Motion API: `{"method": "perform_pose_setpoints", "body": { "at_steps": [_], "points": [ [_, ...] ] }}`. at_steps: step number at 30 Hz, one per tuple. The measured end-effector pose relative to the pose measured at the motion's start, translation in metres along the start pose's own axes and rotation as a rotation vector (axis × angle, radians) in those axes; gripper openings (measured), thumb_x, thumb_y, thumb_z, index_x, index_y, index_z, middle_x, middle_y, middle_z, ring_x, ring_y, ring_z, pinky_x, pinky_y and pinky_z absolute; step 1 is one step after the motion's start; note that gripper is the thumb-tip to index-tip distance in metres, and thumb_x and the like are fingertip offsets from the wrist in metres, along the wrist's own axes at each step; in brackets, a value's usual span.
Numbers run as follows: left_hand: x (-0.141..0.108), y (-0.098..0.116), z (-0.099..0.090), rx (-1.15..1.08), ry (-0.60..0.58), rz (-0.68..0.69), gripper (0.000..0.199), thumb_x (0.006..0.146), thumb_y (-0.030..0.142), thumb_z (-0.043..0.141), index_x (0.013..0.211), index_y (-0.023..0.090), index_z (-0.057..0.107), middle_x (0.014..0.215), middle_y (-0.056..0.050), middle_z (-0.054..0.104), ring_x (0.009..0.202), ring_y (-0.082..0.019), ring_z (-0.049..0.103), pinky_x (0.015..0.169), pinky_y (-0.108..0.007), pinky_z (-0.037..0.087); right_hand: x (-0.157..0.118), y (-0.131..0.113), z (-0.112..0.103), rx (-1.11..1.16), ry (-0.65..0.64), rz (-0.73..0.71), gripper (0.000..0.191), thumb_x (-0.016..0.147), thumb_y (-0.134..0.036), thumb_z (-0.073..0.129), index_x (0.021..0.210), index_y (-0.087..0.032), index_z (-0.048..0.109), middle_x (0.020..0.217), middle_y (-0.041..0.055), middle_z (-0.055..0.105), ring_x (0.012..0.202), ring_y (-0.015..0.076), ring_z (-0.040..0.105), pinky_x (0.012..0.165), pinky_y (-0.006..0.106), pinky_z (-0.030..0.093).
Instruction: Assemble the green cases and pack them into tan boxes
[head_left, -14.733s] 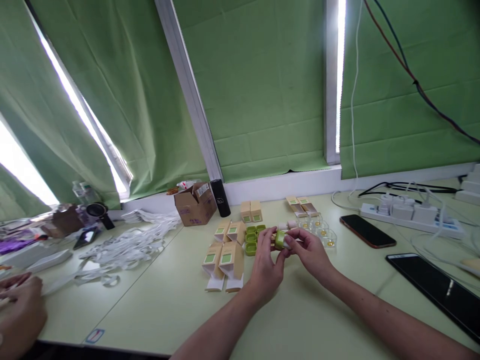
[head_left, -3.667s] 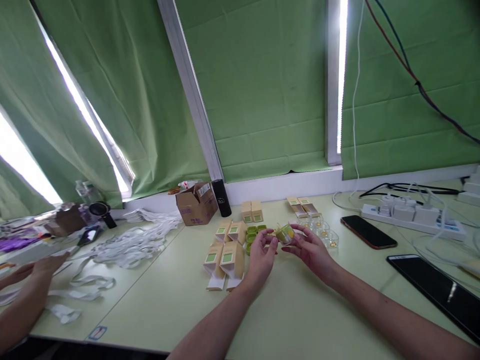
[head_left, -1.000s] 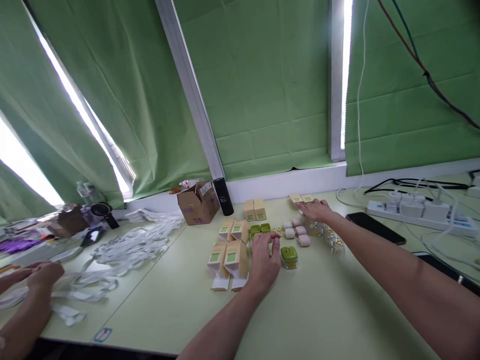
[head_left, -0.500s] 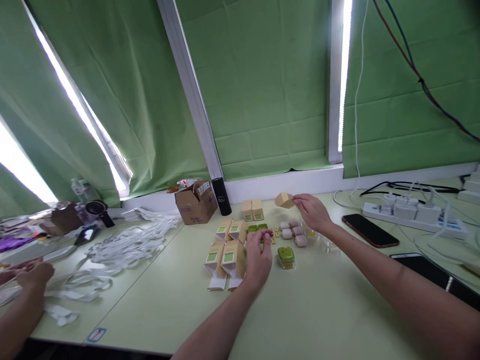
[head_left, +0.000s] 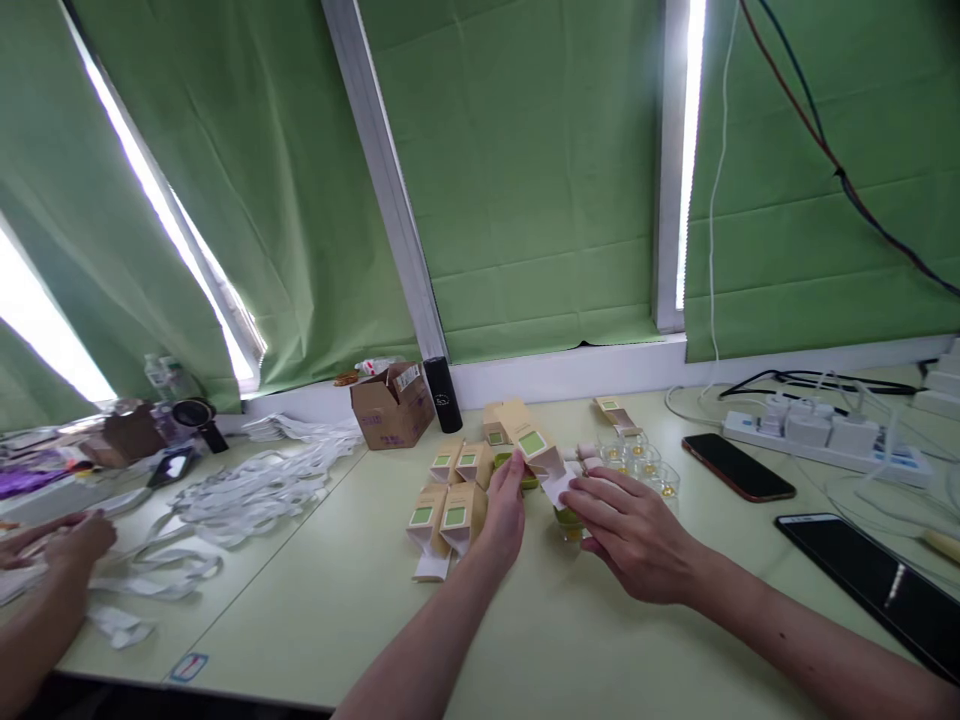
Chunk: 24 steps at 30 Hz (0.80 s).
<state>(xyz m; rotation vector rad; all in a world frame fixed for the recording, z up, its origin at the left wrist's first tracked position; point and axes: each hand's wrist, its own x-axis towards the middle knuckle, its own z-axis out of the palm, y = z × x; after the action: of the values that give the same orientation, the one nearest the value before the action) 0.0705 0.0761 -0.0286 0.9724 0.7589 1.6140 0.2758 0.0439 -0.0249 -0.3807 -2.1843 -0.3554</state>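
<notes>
My left hand (head_left: 506, 510) grips a small tan paper box (head_left: 534, 443) with a green square on its face. The box is tilted, and its white end flap hangs open toward my right hand (head_left: 637, 530), whose fingers are closed at that flap. Below those fingers, a green-lidded clear container (head_left: 568, 525) is partly hidden. Several similar boxes (head_left: 463, 510) stand left of my left hand, some with flaps out. Behind the held box is another tan box (head_left: 495, 420). Small pinkish pieces (head_left: 587, 453) show just past my right fingers.
Several clear cups (head_left: 645, 465) and a tan box (head_left: 616, 412) lie behind my right hand. Phones (head_left: 739, 467) and a power strip (head_left: 825, 440) are at right. A cardboard carton (head_left: 394, 405), black cylinder (head_left: 442, 395), white straps (head_left: 255, 490) and another person's hands (head_left: 79, 540) are left.
My right hand has come down and left from the back with the small box, which is now in my left hand. The box's white flap now shows, with my right fingers at it.
</notes>
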Motion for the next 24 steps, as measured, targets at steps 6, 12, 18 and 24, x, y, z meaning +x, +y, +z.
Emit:
{"method": "perform_pose_setpoints", "body": {
  "at_steps": [6,12,18,24],
  "points": [
    [-0.001,0.003,0.0,-0.066,-0.049,-0.009,0.047,0.074,0.047,0.092,0.106,0.018,0.074,0.113,-0.008,0.077,0.113,-0.023,0.068,0.105,-0.033,0.046,-0.001,0.002,-0.005,-0.022,0.063,-0.058,0.032,0.095,-0.017,0.06,0.127,-0.017,0.065,0.127,0.0148,0.073,0.121,0.0349,0.067,0.106,0.058,0.055],
    [-0.012,0.002,0.003,0.196,-0.228,0.191,0.066,0.089,0.053,0.078,0.142,0.023,0.051,0.13,-0.013,0.069,0.124,-0.028,0.065,0.105,-0.041,0.05,-0.005,0.009,-0.004,0.125,0.332,0.39,0.045,0.095,-0.023,0.066,0.138,-0.025,0.058,0.129,0.0157,0.066,0.12,0.0357,0.064,0.095,0.054,0.059],
    [-0.025,0.0,0.003,0.66,-0.357,0.562,0.051,0.097,0.029,0.067,0.144,0.025,0.045,0.135,-0.014,0.06,0.127,-0.029,0.057,0.109,-0.048,0.049,0.0,0.01,-0.007,0.263,0.254,0.512,0.056,0.097,-0.026,0.062,0.152,-0.032,0.05,0.138,0.0138,0.054,0.125,0.0331,0.058,0.102,0.052,0.056],
    [-0.028,0.006,0.001,0.977,-0.44,0.969,0.061,0.089,0.003,0.056,0.144,0.025,0.04,0.149,-0.016,0.056,0.134,-0.031,0.044,0.11,-0.056,0.043,-0.003,0.011,-0.005,0.235,0.243,0.365,0.06,0.093,-0.016,0.061,0.151,-0.03,0.052,0.126,0.0131,0.051,0.119,0.0318,0.058,0.097,0.051,0.057]
  ]
}}
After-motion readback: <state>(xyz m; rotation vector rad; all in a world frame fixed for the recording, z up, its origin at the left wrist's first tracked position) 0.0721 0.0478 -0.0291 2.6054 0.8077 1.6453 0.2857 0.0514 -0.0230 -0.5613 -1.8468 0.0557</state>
